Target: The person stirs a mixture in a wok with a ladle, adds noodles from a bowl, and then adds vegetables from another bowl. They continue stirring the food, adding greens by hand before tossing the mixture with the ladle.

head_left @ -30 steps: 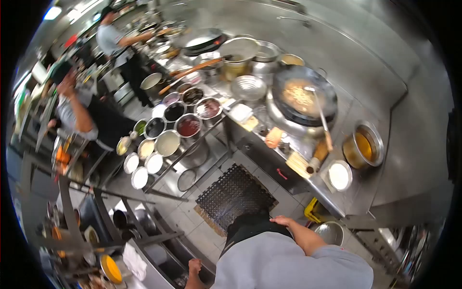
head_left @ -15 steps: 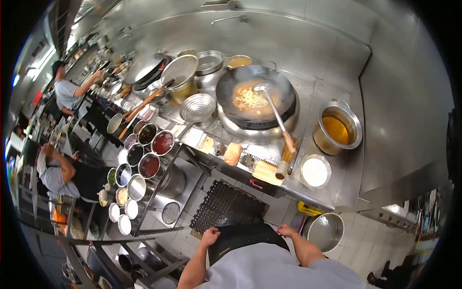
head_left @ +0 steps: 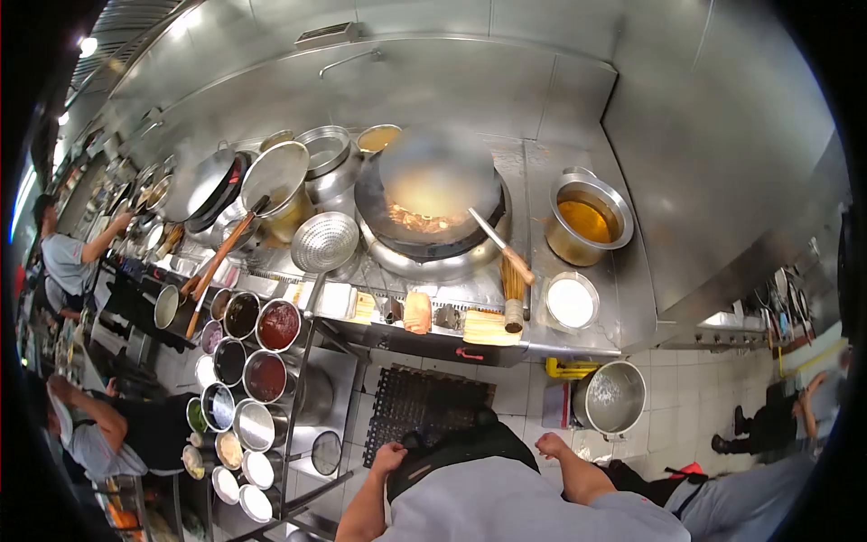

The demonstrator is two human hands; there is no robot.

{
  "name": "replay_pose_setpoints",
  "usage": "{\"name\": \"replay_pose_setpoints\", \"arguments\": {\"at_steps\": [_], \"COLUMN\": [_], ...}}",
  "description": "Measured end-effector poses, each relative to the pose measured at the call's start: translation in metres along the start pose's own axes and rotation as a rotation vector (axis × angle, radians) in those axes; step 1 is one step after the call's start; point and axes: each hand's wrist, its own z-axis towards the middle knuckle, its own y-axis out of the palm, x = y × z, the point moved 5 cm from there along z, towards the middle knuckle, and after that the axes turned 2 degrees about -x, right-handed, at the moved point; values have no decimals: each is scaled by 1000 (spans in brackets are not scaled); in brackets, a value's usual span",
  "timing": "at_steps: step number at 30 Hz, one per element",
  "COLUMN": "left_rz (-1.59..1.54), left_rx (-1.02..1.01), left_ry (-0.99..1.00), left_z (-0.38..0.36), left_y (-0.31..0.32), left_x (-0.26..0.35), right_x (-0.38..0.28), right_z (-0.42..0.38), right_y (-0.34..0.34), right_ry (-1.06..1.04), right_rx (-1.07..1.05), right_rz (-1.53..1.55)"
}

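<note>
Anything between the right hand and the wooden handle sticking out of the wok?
The handle itself looks uncovered. Between it and the right hand: the counter's front edge, with the brush close to the handle's end and the white-filled bowl to the right.

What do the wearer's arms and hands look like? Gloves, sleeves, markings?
Left hand and right hand are bare: no gloves, and no watch or wristband visible. Forearms are uncovered too. The top is plain light grey and short-sleeved, with what looks like a tiny red mark near the right sleeve.
</note>
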Motion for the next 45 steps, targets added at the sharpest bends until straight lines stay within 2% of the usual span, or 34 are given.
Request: {"name": "replay_pose_setpoints", "arguments": {"at_steps": [2,4,5,7,8,10,12,13,15,16,17,18,19,22,24,26,30,36,37,38,39,41,42,45], "left_rz": [-10,-21,-27,-37,-11,22,98,100,143,140,52,-41,-53,6,24,4,-50,9,15,222,218,154,191,368], "left_rx": [31,69,40,8,-6,-31,-10,-16,-62,-63,-34,-1,9,-120,27,-22,22,47,33,39,50,72,5,-41], "left_ry": [-17,-39,-88,-127,-176,-223,-159,-157,8,10,-99,-208,-209,-140,13,10,11,0,-17,173,166,-83,-64,-5], "left_z": [11,9,8,5,1,-10,-17,-20,-24,-22,-19,-17,-13,-22,-6,-13,-11,-17,-19,27,22,-6,-36,-37], "left_y": [-15,-28,-33,-39,-41,-43,-48,-53,-56,-56,-57,-57,-57,-75,-76,-90,-109,-125,-117,-83,-86,-92,-106,-93], "left_x": [-39,-82,-104,-140,-160,-197,-221,-227,-226,-227,-232,-232,-227,-164,-158,-123,-103,-115,-131,-195,-196,-198,-167,-180], "right_x": [-12,-54,-61,-62,-62,-66,-66,-62,-62,-66,-72,-82,-85,-94,-95,-102,-106,-113,-116,-119,-123,-124,-118,-108], "right_z": [-8,-18,-21,-21,-23,-39,-50,-49,-51,-58,-63,-67,-66,-55,-51,-42,-25,-13,-17,-24,-29,-29,-26,-19], "right_y": [36,67,78,79,81,80,90,98,105,114,120,121,124,130,130,133,141,136,135,134,133,132,132,131], "right_ry": [10,-574,-565,-326,-353,-293,-234,-209,-184,-154,-127,-236,-150,-223,-129,-141,-129,-145,-157,-154,-149,-134,-141,-143], "right_rx": [-30,125,133,239,293,247,196,176,161,122,84,119,99,66,57,44,53,62,59,63,67,70,74,89], "right_rz": [-11,-595,-591,-304,-310,-294,-275,-154,-38,-2,30,8,-31,-228,-18,8,38,31,25,59,92,115,133,169]}}
